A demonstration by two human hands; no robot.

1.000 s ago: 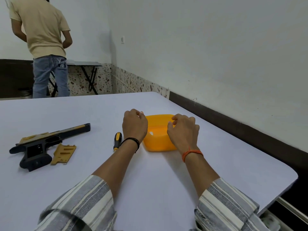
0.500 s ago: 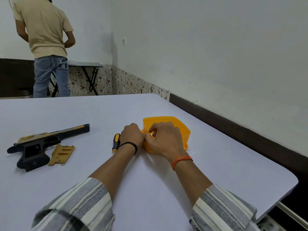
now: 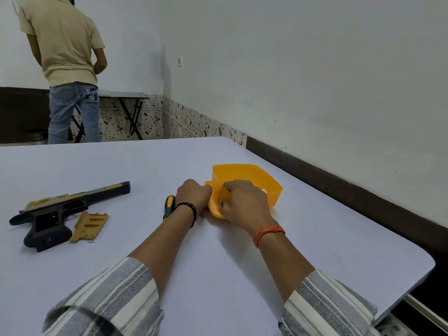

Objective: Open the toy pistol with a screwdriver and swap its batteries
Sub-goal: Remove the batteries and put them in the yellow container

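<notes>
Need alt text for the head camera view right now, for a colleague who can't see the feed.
Both hands work at an orange plastic box on a white table: the right hand grips its near wall, the left hand is at its lid. A screwdriver lies beside the left wrist; further left lie the opened toy pistol and its detached cover.

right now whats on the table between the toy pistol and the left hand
In the head view, the loose tan cover plate lies beside the toy pistol, then bare table, then the screwdriver right by the left hand.
</notes>
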